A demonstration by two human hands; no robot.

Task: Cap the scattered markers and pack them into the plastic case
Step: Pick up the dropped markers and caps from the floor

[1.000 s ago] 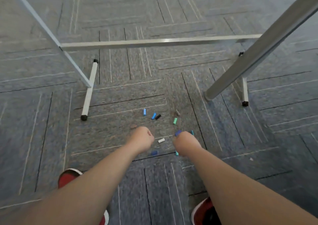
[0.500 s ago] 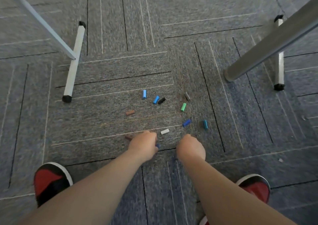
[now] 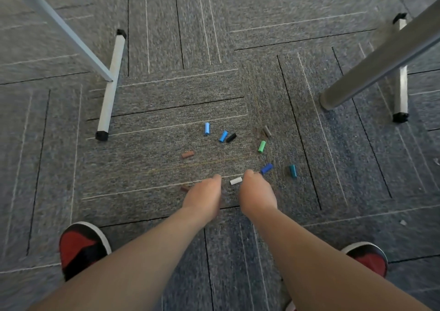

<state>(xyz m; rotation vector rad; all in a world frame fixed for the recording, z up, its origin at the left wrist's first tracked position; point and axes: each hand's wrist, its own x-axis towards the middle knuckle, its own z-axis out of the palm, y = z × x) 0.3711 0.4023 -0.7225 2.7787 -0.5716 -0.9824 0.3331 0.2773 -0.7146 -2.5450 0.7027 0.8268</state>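
White plastic marker cap (image 3: 236, 180) lies on grey carpet tile floor (image 3: 147, 168), in the gap btw the two hands' fingertips.
L hand (image 3: 202, 196) & R hand (image 3: 258, 195) reach down side by side, backs up; fingers point away from cam, so can't tell if they're spread, closed or gripping anything. Dark blue plastic cap (image 3: 266, 168) sits just off R fingers, teal cap (image 3: 293, 170) further out on same side. Well beyond fingertips: green cap (image 3: 261, 146), grey cap (image 3: 267, 131), black cap (image 3: 231, 137) just beside mid-blue cap (image 3: 223, 136), light blue cap (image 3: 207, 128). Brown cap (image 3: 187, 154) beyond L fingers, outward; dark brown cap (image 3: 184, 188) just outside L hand, blurred. Red-and-black shoes (image 3: 83, 246) flank forearms; white metal frame foot (image 3: 110, 89) & round steel leg (image 3: 381, 56) far past fingers.
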